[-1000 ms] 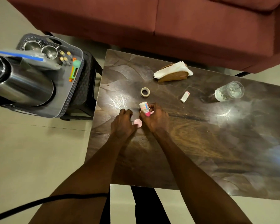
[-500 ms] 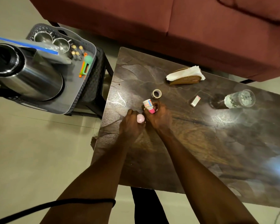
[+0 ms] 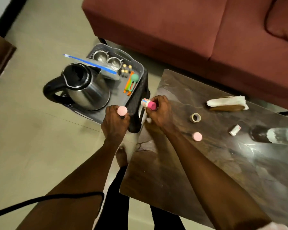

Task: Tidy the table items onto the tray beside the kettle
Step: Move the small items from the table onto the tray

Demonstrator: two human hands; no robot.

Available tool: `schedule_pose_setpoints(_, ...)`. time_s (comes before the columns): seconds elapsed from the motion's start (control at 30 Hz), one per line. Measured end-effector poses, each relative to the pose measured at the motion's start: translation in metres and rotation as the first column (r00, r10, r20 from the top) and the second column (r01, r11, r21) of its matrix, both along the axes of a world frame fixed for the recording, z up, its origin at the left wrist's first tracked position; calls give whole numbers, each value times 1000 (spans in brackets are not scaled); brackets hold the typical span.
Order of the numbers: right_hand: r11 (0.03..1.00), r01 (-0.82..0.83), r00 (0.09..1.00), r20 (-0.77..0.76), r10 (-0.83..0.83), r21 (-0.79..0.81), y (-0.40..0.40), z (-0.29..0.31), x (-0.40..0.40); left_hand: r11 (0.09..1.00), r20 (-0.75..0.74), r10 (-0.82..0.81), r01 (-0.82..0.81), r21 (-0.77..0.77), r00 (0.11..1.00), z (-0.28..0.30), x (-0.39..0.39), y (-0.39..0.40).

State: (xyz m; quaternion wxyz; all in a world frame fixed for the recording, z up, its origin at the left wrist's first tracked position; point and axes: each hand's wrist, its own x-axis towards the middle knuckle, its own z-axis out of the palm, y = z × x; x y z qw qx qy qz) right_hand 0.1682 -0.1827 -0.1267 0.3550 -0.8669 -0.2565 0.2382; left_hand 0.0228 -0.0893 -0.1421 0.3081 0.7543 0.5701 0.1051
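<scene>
Left hand [image 3: 115,123] pinching a pink cap [image 3: 122,110] over the tray [image 3: 140,70] edge near the kettle [image 3: 83,87]; right hand [image 3: 158,112] gripping a small bottle [image 3: 148,103] just beside. Best lowered onto bare tray floor right of the kettle, upright, clear of the rim.

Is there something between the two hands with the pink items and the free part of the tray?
Nothing visible. The left hand with its pink round piece is already over the tray; the right hand with the small bottle is at its edge.
</scene>
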Motion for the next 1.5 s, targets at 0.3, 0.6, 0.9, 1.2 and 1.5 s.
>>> schedule_pose_setpoints(0.3, 925, -356, 922, 114, 371, -129, 102, -6, -29, 990, -206, 135, -141, -16, 969, -9, -39, 45)
schedule_pose_setpoints(0.6, 706, -554, 667, 273, 693, -440, 128, -30, -52, 974, -470, -191, 227, 20, 862, -31, -53, 64)
schedule_pose_setpoints(0.9, 630, -567, 606, 249, 755, -531, 130, -36, -60, 952, -545, -267, 305, -21, 795, -29, -45, 67)
schedule_pose_setpoints(1.2, 681, -602, 671, 197, 714, -418, 129, -39, -59, 975, -501, -210, 219, -41, 840, -32, -43, 68)
schedule_pose_setpoints(1.5, 787, -512, 784, 187, 592, -344, 102, -26, -50, 991, -358, -123, 136, 9, 925, -19, -36, 52)
